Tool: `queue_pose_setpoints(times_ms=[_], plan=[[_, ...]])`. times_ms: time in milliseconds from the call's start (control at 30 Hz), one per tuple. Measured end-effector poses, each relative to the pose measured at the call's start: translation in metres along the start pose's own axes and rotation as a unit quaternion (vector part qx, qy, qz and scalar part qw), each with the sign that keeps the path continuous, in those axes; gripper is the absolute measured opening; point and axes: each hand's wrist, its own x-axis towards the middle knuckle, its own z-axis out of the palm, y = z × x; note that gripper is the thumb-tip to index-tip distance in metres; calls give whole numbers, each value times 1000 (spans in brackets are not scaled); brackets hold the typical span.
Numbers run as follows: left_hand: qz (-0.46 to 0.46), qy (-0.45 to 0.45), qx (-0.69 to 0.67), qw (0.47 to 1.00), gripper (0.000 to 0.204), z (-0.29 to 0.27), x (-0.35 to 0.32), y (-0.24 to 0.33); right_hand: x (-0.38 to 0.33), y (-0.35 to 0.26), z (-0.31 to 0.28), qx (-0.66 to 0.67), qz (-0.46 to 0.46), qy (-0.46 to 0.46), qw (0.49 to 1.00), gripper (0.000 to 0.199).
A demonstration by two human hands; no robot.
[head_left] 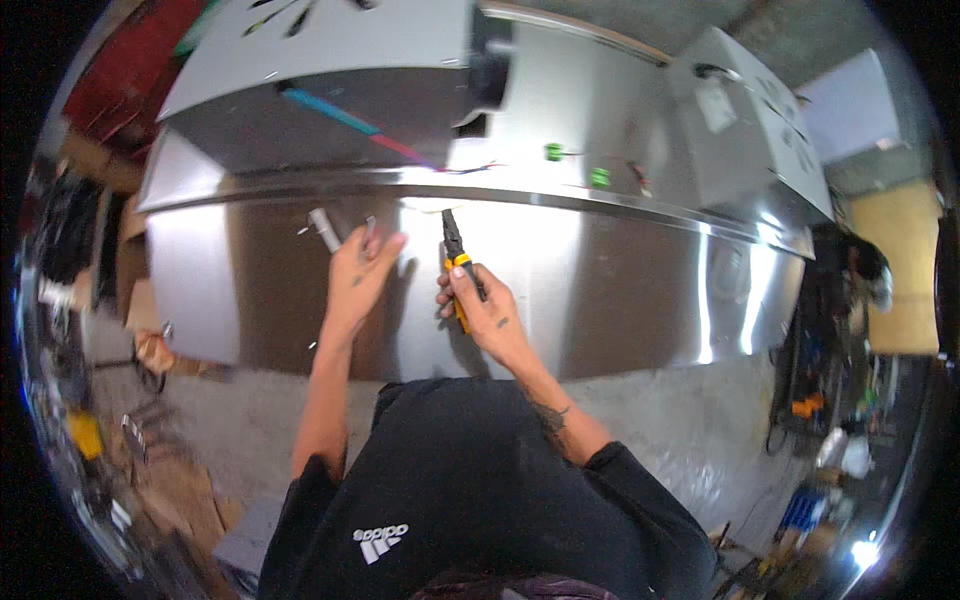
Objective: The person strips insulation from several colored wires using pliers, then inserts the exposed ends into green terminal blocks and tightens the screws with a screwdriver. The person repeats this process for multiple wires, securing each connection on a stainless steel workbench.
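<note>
My right hand (482,310) is wrapped round the yellow and black handles of a pair of pliers (454,243). Their dark jaws point away from me toward the raised edge of the metal bench, and look closed. To the left, my left hand (362,278) is over the bench with its thumb stretched out, apart from the fingers. A small pale thing shows by its fingertips, too blurred to name. Just left of those fingers lies a short white stick-like piece (325,230). Beyond the hands, a wire bundle in blue and red sleeving (345,118) hangs from a grey metal box (330,90).
The shiny metal bench (640,290) has a raised lip running across it. Behind the lip lie green connectors (554,152) with wires. A second grey metal box (745,125) stands at the right. Cluttered shelves (830,400) line the right side; cardboard (175,480) lies at lower left.
</note>
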Motion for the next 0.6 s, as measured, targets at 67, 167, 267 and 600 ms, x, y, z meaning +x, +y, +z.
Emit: queue_pose_setpoints(times_ms=[67,167,267,600], plan=[[-29,-18,9,999,40,-5,-7,6,4,2,-30,-3,-77,87,993,43],[52,13,-9,999,38,-3,-13,-4,28,-18,-94,-109,-172,284,937,42],[45,-2,-69,997,32,-12,-19,-19,77,-32,-215,-407,-281,413,765,42],[-1,30,-112,993,31,-14,-25,4,110,-68,-343,-666,-62,408,621,45]])
